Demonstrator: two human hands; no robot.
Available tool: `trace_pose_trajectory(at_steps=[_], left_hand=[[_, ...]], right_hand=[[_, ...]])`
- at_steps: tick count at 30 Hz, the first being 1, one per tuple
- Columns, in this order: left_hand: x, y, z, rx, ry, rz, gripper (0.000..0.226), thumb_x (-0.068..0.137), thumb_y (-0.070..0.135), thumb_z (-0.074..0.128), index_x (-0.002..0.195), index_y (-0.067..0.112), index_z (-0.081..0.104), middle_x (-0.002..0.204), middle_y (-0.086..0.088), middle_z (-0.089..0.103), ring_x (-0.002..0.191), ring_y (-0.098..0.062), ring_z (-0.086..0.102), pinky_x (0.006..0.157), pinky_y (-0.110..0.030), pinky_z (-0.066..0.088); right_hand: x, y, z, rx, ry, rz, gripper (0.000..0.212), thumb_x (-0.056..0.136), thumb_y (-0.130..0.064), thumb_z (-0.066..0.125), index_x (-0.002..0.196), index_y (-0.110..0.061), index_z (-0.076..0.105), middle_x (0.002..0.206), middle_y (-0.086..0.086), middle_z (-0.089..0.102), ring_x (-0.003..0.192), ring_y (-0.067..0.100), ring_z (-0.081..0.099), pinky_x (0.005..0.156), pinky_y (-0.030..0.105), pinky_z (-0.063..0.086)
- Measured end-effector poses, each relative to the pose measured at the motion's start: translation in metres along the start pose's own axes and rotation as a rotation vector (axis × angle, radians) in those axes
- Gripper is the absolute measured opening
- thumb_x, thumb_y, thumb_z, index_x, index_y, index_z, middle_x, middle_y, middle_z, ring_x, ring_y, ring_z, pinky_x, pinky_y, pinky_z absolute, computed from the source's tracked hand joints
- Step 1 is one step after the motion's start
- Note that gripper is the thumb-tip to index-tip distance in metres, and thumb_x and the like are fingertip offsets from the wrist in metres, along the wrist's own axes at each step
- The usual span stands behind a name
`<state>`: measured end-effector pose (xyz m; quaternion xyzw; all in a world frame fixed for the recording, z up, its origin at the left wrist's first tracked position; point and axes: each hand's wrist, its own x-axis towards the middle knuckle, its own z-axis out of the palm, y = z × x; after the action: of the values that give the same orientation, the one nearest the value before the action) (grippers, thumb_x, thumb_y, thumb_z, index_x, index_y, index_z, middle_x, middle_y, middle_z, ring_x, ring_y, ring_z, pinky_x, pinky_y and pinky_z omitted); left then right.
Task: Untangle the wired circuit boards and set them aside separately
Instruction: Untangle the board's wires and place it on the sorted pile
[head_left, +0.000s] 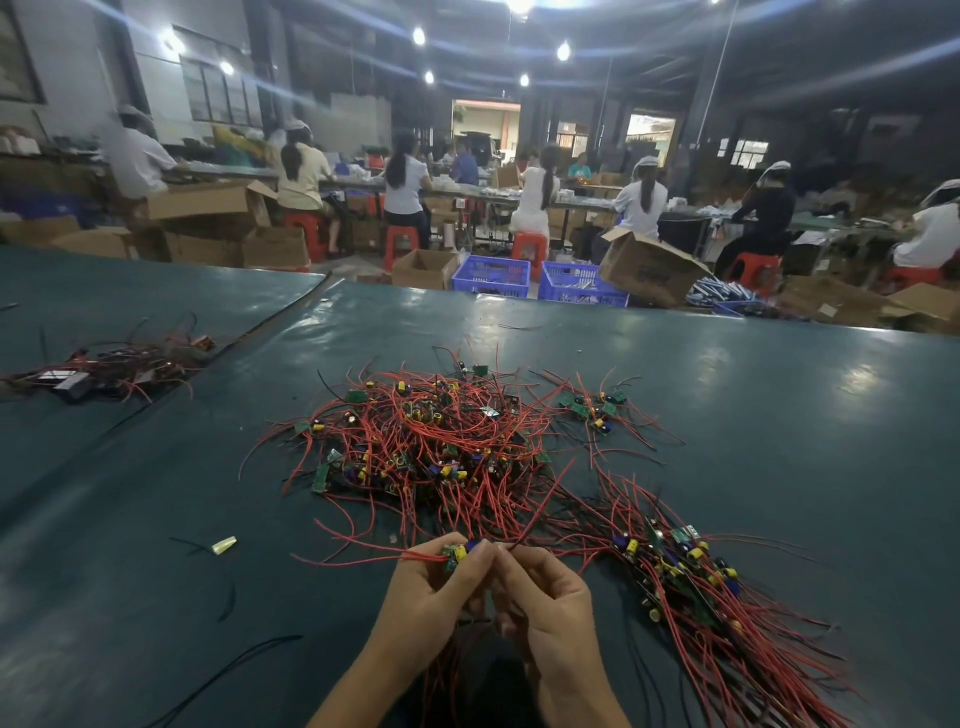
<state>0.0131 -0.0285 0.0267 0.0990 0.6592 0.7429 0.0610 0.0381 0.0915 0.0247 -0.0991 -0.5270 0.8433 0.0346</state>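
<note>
Over table (779, 395), L fingers (469, 567) pinch board (453, 554), R (545, 597) wire (540, 512).

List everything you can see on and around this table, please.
Tangled pile: one, red wires with green boards, table centre.
Side bundle: one, red and green, right of the hands.
Small cluster: one, red and green, beyond the pile, to the right.
Far pile: one, dark red, far left.
Pale scrap: one, cream, left of the hands.
Table: one, dark green.
Crates: two, blue, floor beyond the table.
Seated workers: several, mostly pale tops, background benches.
Left hand: pinches a small board.
Right hand: pinches a red wire.
</note>
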Motion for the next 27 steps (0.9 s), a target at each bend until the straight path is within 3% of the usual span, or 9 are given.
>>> trace_pose_trajectory(at_steps=[3, 7, 12, 16, 19, 24, 27], left_hand=[[0.002, -0.008, -0.001, -0.010, 0.045, 0.070, 0.039, 0.069, 0.053, 0.060, 0.070, 0.014, 0.066, 0.058, 0.005, 0.063, 0.060, -0.011, 0.058, 0.069, -0.033, 0.046], [0.005, -0.015, -0.002, 0.045, 0.057, 0.060, 0.041, 0.080, 0.059, 0.063, 0.061, 0.024, 0.070, 0.056, 0.004, 0.063, 0.059, -0.012, 0.058, 0.069, -0.034, 0.047], [0.008, -0.019, -0.004, 0.104, 0.076, 0.071, 0.042, 0.074, 0.060, 0.059, 0.061, 0.021, 0.069, 0.055, 0.002, 0.061, 0.058, -0.017, 0.056, 0.068, -0.038, 0.047], [0.009, -0.023, -0.004, 0.120, 0.078, 0.084, 0.043, 0.074, 0.061, 0.060, 0.059, 0.021, 0.068, 0.052, 0.002, 0.058, 0.056, -0.017, 0.053, 0.065, -0.037, 0.046], [0.008, -0.023, -0.001, 0.156, 0.088, 0.082, 0.047, 0.071, 0.065, 0.061, 0.056, 0.020, 0.065, 0.050, 0.002, 0.055, 0.055, -0.018, 0.051, 0.063, -0.035, 0.044], [0.006, -0.022, 0.000, 0.180, 0.131, 0.080, 0.044, 0.087, 0.044, 0.063, 0.056, 0.013, 0.063, 0.047, 0.000, 0.053, 0.053, -0.020, 0.050, 0.063, -0.040, 0.046], [0.005, -0.019, 0.003, 0.179, 0.141, 0.085, 0.042, 0.087, 0.039, 0.061, 0.054, 0.013, 0.062, 0.045, 0.001, 0.052, 0.050, -0.017, 0.049, 0.061, -0.035, 0.045]], right_hand=[[0.000, 0.002, 0.001, 0.012, 0.001, -0.008, 0.011, 0.062, -0.019, 0.076, 0.068, -0.010, 0.077, 0.071, 0.014, 0.071, 0.056, 0.023, 0.061, 0.051, 0.030, 0.047], [0.002, 0.004, 0.001, 0.155, -0.004, 0.050, 0.016, 0.065, -0.009, 0.075, 0.079, -0.003, 0.079, 0.089, 0.024, 0.074, 0.075, 0.032, 0.074, 0.057, 0.032, 0.059], [0.005, 0.004, 0.002, 0.319, 0.010, 0.153, 0.016, 0.066, -0.001, 0.071, 0.080, 0.003, 0.078, 0.092, 0.028, 0.073, 0.074, 0.033, 0.074, 0.055, 0.031, 0.058], [0.007, 0.005, 0.002, 0.243, 0.148, 0.177, 0.023, 0.058, -0.011, 0.074, 0.079, -0.003, 0.079, 0.081, 0.019, 0.075, 0.045, 0.014, 0.061, 0.036, 0.019, 0.043], [0.009, 0.008, 0.005, 0.232, 0.244, 0.184, 0.015, 0.062, -0.013, 0.075, 0.075, -0.005, 0.080, 0.068, 0.010, 0.072, 0.040, 0.009, 0.052, 0.033, 0.018, 0.036], [0.015, 0.002, 0.002, 0.250, 0.337, 0.188, 0.011, 0.081, -0.011, 0.072, 0.076, -0.004, 0.078, 0.083, 0.008, 0.077, 0.038, 0.004, 0.044, 0.035, 0.017, 0.033], [0.018, -0.004, -0.005, 0.276, 0.373, 0.151, 0.009, 0.083, -0.010, 0.071, 0.089, -0.003, 0.075, 0.088, 0.009, 0.077, 0.037, 0.004, 0.040, 0.033, 0.017, 0.031]])
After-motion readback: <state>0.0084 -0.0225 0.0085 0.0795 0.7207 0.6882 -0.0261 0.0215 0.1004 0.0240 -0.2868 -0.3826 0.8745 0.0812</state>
